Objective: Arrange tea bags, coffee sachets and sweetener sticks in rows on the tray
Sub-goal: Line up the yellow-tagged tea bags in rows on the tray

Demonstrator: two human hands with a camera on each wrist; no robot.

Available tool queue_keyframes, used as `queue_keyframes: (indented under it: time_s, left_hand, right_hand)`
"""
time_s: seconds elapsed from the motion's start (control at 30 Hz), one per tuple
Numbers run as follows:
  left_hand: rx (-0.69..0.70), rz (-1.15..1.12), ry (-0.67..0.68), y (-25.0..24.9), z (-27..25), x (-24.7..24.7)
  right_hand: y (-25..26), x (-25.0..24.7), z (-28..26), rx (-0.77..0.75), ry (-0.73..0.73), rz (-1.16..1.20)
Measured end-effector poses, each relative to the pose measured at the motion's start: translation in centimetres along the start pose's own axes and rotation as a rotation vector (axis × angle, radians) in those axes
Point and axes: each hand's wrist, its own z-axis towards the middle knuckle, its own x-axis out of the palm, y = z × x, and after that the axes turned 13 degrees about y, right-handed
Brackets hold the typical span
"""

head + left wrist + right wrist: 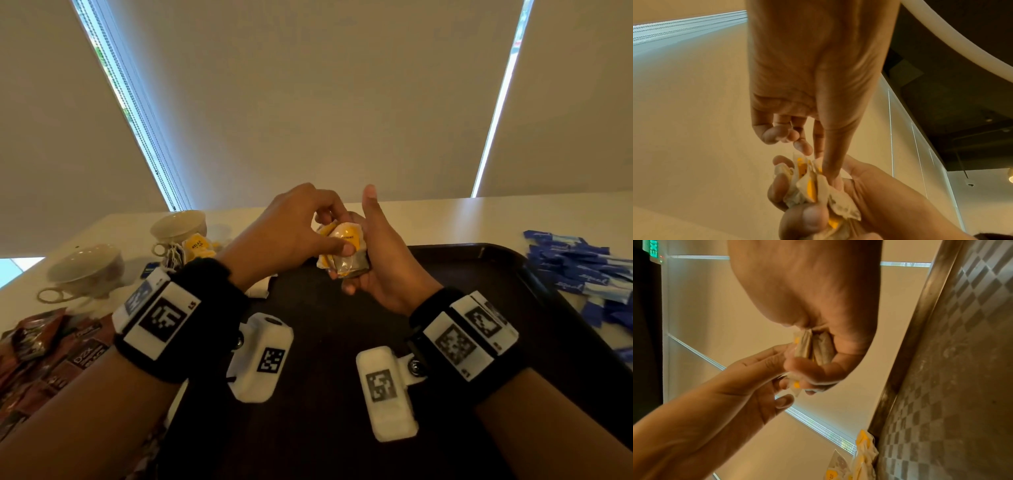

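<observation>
Head view: yellow-white tea bags (342, 251), crumpled bundle, clamped in right hand (380, 263), pinched by left hand (291, 233) above dark tray (479, 274); more in teacup (178, 228), upper left.

Head camera looks down over the tray (479, 253); both close wrist cameras look upward.

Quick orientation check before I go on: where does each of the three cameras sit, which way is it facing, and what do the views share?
Head: worn on the head, looking forward and down at the dark tray; shows both forearms, the left hand and right hand gripping a bundle of tea bags.
Left wrist: sits below the left hand, facing up along it toward the tea bags and ceiling.
Right wrist: sits below the right hand, facing up; the left hand reaches in.
Shared: all three show both hands on the tea bags.
</observation>
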Motion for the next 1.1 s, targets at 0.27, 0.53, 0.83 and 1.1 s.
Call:
queue_keyframes:
  time_s: [0.27,0.53,0.83,1.1]
  left_hand:
    - [0.012,-0.291,0.098,-0.3,-0.9,-2.5]
    - [-0.287,-0.158,0.578,3.8,-3.2,-6.5]
    - [-0.387,-0.002,0.667,8.9,-2.6,-2.6]
    - [-0.336,0.124,0.466,10.1,-2.2,-1.4]
  right_hand:
    - [-0.1,-0.4,0.0,0.022,-0.105,-0.012]
    - [0.0,-0.9,0.3,0.044,-0.262,0.031]
    - [0.1,-0.7,0.3,0.054,-0.305,0.056]
    - [0.3,-0.8,0.2,0.072,-0.294,0.046]
